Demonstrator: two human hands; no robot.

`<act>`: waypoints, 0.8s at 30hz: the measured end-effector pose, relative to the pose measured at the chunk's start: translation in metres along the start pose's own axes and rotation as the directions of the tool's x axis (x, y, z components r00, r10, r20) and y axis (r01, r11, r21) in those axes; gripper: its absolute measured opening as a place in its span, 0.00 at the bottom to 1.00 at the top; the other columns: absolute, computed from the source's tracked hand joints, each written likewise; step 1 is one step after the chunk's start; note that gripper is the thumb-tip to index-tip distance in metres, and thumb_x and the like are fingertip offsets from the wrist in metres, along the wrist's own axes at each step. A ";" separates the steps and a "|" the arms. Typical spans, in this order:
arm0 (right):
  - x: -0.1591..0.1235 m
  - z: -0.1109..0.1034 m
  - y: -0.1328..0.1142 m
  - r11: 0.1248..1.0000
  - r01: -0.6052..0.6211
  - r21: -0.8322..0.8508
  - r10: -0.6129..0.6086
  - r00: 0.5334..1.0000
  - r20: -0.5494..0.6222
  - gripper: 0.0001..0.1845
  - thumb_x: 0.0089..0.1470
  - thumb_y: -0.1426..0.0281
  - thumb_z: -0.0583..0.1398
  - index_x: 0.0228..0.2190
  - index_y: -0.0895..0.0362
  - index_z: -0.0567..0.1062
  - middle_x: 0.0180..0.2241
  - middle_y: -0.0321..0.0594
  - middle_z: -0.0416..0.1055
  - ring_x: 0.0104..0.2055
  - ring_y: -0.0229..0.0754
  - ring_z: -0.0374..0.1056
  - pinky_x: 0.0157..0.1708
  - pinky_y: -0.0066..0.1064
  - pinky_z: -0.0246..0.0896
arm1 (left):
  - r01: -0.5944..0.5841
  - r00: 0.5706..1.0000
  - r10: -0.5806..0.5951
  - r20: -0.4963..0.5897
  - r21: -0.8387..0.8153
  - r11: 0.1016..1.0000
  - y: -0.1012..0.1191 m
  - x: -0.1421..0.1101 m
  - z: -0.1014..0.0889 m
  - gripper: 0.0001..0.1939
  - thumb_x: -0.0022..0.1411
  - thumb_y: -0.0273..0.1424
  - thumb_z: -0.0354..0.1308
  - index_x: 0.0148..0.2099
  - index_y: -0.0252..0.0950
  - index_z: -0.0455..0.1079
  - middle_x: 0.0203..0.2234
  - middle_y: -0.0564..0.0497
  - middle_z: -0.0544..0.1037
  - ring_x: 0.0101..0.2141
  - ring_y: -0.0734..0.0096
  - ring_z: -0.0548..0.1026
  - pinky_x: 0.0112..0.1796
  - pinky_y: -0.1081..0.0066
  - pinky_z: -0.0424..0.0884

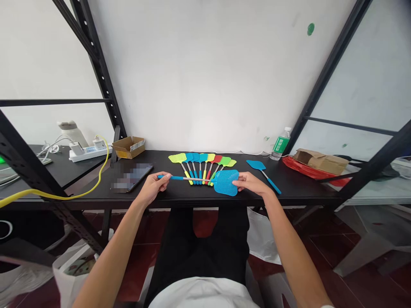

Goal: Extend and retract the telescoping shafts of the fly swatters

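A blue fly swatter [226, 182] with a telescopic metal rod is stretched sideways between my two hands, above the desk's front part. My left hand [157, 183] pinches the end of its blue handle. On the other side, my right hand [250, 182] grips the edge of the perforated blue head. Behind it, several fly swatters in yellow, blue, red and green [177, 158] lie fanned out, handles towards me; the held one partly covers their lower ends. Another blue fly swatter [263, 174] lies alone to the right of my right hand.
On the black desk [192, 199], a phone [136, 176] and an open cardboard box [129, 147] are at left. A water bottle [281, 144] stands back right, near a carton [317, 161] on red plastic [298, 167]. A yellow cable [96, 184] crosses the left shelf post.
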State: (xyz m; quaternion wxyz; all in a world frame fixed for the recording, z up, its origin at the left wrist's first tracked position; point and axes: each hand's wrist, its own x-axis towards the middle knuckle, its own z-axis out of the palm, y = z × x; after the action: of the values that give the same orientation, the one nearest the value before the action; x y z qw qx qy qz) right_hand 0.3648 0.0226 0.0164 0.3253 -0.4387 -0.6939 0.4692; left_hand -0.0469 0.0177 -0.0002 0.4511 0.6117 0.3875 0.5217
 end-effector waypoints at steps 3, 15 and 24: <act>-0.001 -0.003 -0.001 1.000 0.000 -0.011 0.000 0.999 -0.032 0.21 0.50 0.55 0.67 0.38 0.59 0.78 0.29 0.40 0.76 0.29 0.39 0.72 0.28 0.28 0.68 | -0.020 1.000 0.020 0.006 0.019 1.000 -0.002 0.000 -0.002 0.18 0.60 0.46 0.63 0.34 0.34 0.71 0.19 0.57 0.61 0.20 0.79 0.55 0.22 0.75 0.50; 0.012 0.036 -0.012 0.981 0.157 0.113 -0.117 0.948 -0.297 0.25 0.59 0.50 0.56 0.49 0.54 0.66 0.28 0.37 0.76 0.21 0.40 0.73 0.12 0.23 0.55 | -0.128 0.979 0.031 0.200 0.494 0.860 0.019 -0.007 0.014 0.20 0.61 0.47 0.60 0.37 0.35 0.80 0.30 0.50 0.79 0.31 0.67 0.71 0.34 0.72 0.64; 0.021 0.049 -0.004 0.975 0.151 0.165 -0.082 0.928 -0.364 0.21 0.58 0.52 0.57 0.46 0.53 0.66 0.27 0.34 0.74 0.18 0.39 0.72 0.09 0.21 0.50 | -0.145 0.978 0.051 0.201 0.491 0.859 0.012 -0.004 0.007 0.18 0.61 0.46 0.61 0.37 0.36 0.81 0.32 0.50 0.81 0.34 0.66 0.73 0.37 0.72 0.65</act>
State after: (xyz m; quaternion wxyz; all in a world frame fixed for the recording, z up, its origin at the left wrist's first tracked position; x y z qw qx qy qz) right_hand 0.3130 0.0237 0.0038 0.5128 -0.4410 -0.6007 0.4262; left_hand -0.0405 0.0094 0.0094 0.2821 0.7719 0.4357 0.3672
